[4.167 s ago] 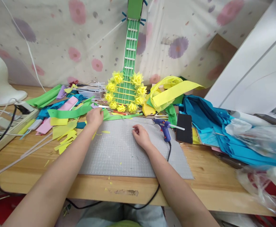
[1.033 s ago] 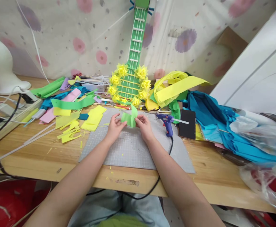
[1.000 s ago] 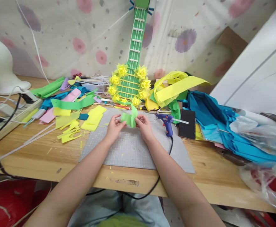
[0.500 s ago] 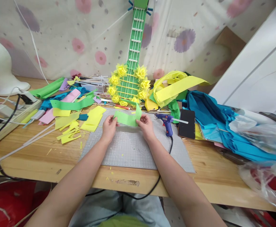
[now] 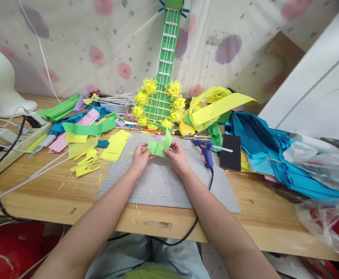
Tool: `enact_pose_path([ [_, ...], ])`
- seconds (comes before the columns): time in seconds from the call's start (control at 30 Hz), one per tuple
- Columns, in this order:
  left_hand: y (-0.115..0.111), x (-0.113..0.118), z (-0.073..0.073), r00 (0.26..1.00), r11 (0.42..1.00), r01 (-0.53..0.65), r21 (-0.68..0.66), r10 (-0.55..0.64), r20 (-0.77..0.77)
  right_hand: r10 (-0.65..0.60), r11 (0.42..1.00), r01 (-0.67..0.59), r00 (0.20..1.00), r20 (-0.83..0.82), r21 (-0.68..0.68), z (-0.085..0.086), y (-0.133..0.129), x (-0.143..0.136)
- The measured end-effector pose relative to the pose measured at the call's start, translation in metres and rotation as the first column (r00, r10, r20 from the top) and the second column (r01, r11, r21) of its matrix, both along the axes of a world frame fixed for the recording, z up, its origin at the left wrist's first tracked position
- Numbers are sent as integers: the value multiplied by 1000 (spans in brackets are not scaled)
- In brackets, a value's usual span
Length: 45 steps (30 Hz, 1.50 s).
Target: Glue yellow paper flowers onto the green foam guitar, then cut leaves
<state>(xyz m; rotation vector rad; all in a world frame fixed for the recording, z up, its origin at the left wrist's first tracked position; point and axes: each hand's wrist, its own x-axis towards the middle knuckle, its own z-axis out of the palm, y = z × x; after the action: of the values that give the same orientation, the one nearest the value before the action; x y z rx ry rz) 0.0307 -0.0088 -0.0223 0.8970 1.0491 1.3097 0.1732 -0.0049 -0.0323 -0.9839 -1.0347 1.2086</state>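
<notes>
A strip of light green crepe paper point(image 5: 157, 148) is held between my two hands above the grey cutting mat point(image 5: 157, 186). My left hand point(image 5: 141, 158) pinches its left end. My right hand point(image 5: 176, 155) grips it further right, where one end curls upward. The strip bends in the middle. To the right of my right hand lies a purple hot glue gun point(image 5: 205, 151) with a white glue stick in its back. Behind my hands a green paper guitar point(image 5: 159, 100) with yellow paper flowers leans on the wall.
Yellow paper pieces point(image 5: 115, 145) and a green strip point(image 5: 90, 127) lie at the left, near a power strip point(image 5: 15, 147). A black phone point(image 5: 230, 153) rests beside the glue gun. Blue paper point(image 5: 253, 135) and plastic bags point(image 5: 326, 166) crowd the right side. A black cord point(image 5: 194, 224) hangs over the table edge.
My hands have come closer together, the left one moving right. The green strip between them, stretched out before, is now bent and gathered into a shorter span.
</notes>
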Motion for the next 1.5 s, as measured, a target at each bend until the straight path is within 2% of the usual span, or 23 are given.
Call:
enact_pose_path([
  [0.17, -2, 2, 1, 998, 999, 48, -1, -48, 37, 22, 999, -22, 1000, -13, 32, 0, 0, -2],
  [0.4, 0, 5, -3, 996, 997, 75, 20, -74, -53, 115, 992, -116, 993, 17, 49, 1, -2, -5],
  [0.53, 0, 6, -4, 995, 996, 84, 43, -81, -66, 198, 969, -215, 971, 137, 124, 2, -5, -7],
  [0.63, 0, 6, -5, 996, 996, 86, 27, -85, -41, 209, 955, -250, 948, 240, 157, 1, -6, -7],
  [0.7, 0, 6, -4, 997, 998, 68, 6, -68, -22, 122, 970, -177, 948, 292, 168, 0, -6, -6],
  [0.8, 1, 5, -3, 998, 998, 67, -3, -67, 1, -116, 983, 56, 927, 358, 173, 0, -4, -3],
  [0.83, 1, 5, -2, 997, 997, 81, -4, -81, 13, -160, 982, 109, 916, 367, 156, 0, -3, -2],
  [0.9, 0, 4, -2, 993, 993, 114, -4, -114, 31, -143, 989, 122, 925, 352, 82, 0, -2, -1],
  [1.0, 0, 5, -4, 993, 993, 114, 14, -114, -11, -42, 999, 44, 959, 282, -1, -1, -2, -5],
  [1.1, 0, 6, -5, 993, 993, 108, 41, -105, -60, -50, 998, 40, 950, 309, 38, -4, -3, -8],
  [1.23, 0, 3, -5, 989, 990, 142, 19, -141, -52, -100, 995, 85, 933, 346, 58, -8, 0, -6],
  [1.5, 3, -6, -6, 983, 983, 184, -16, -184, -4, -77, 997, 80, 988, 137, -22, -7, 4, 0],
])
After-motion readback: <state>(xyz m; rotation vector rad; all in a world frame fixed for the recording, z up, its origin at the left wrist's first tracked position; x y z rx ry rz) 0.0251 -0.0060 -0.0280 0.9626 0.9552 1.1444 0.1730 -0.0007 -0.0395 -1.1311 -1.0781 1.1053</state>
